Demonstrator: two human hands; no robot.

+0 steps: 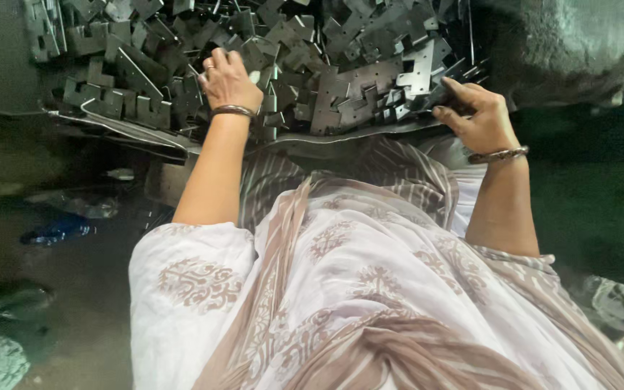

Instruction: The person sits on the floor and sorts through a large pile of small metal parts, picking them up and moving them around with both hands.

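While the big heap of dark metal brackets (254,58) is lying unsorted, the left hand (227,81) is resting on it with curled fingers; whether it grips one, I cannot tell. The right hand (479,112) is pinching a flat bracket (427,68) at the heap's edge, so most work is remaining.

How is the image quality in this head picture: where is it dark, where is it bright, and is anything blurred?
Head view: the pale patterned garment is brightest; the floor at left and the right side are dim and soft, with little detail. The pile of dark metal plates shows dull highlights on its edges. The left hand and right hand are reasonably sharp.
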